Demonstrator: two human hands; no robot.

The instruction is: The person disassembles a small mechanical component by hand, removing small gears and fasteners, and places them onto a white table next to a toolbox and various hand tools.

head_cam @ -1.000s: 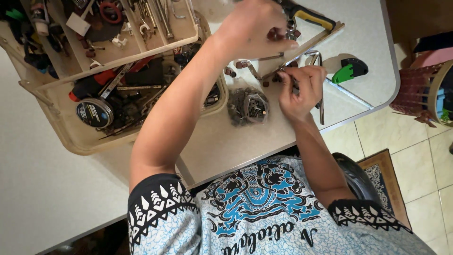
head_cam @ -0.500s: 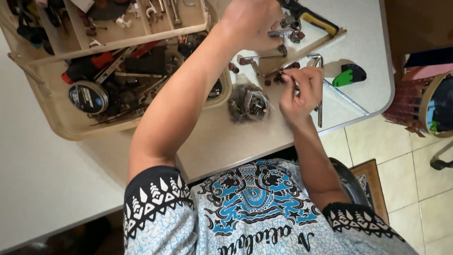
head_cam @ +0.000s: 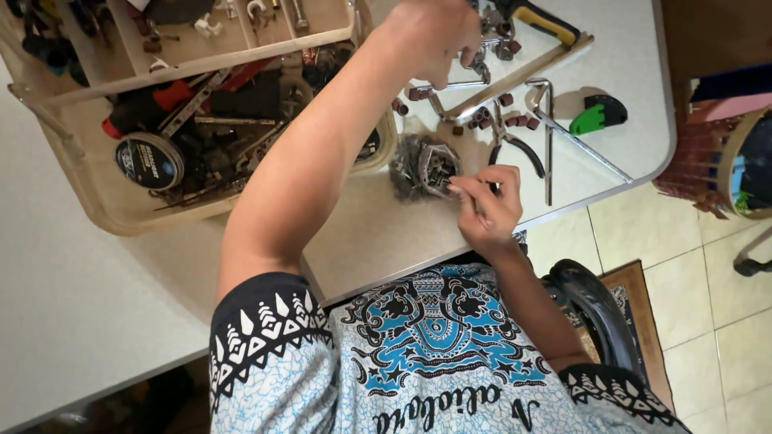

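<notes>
My left hand [head_cam: 434, 36] reaches across the table to the far side. Its fingers are closed on a small metal fitting [head_cam: 480, 58] beside a pile of metal parts. My right hand [head_cam: 486, 201] is nearer my body, its fingertips pinched on the edge of a small clear bag of screws [head_cam: 422, 165] that lies on the white table [head_cam: 378, 233]. Black-handled pliers [head_cam: 515, 145] lie just beyond the right hand. Several small brown plugs [head_cam: 482, 116] are scattered between the two hands.
A beige toolbox [head_cam: 121, 209] at the left holds a round tape measure [head_cam: 149, 161], a red-handled tool and loose tools, with a tray [head_cam: 201, 60] on top. A yellow-handled saw [head_cam: 539, 20], a bent metal rod [head_cam: 549, 141] and a green-and-black tool [head_cam: 599, 115] lie at the right. Tiled floor lies past the table edge.
My right hand has moved down and left, from beside the pliers to the bag of screws. My left hand stays at the far parts pile.
</notes>
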